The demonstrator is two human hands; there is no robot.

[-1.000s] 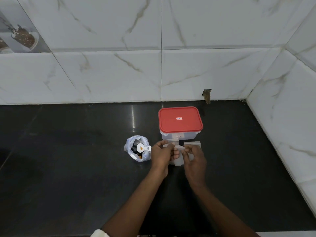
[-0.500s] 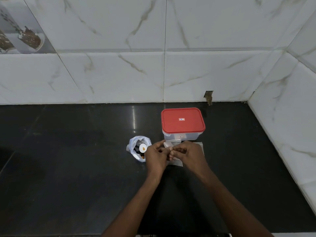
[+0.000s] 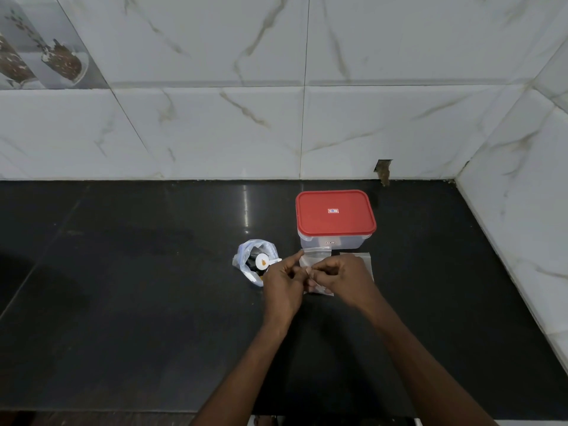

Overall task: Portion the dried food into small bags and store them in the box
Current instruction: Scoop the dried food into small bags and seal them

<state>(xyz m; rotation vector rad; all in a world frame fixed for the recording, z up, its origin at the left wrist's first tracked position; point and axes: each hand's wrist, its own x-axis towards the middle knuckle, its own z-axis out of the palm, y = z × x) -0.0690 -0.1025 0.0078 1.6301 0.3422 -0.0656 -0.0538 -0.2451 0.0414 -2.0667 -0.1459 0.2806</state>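
- The black desk (image 3: 123,302) has loads of free room: the whole left half is bare, and there's a wide open strip in front, toward the person.
- It's tighter on the right, where the side wall (image 3: 522,210) closes the corner, and the back wall (image 3: 215,133) runs along the far edge. Both are white marble-look tile, and there's a small chipped hole (image 3: 383,170) low in the back one.
- The desk is glossy, with a light streak reflecting off it left of the box.
- The box (image 3: 335,224) sits near the back right, clear tub with the red lid (image 3: 335,214) pressed on, not touching either wall.
- An open food bag (image 3: 253,262) stands left of the box, something dark inside plus a white scoop (image 3: 265,261) with an orange bit in it. It's just beside the left hand.
- Both hands meet right in front of the box. The left hand (image 3: 284,282) and right hand (image 3: 344,279) are each pinching a small clear bag (image 3: 315,256) with their fingertips, its top edge nearly at the box's front wall.
- More flat bags (image 3: 365,259) lie on the desk under and just right of the right hand.
- Can't tell if the pinched bag has anything in it.
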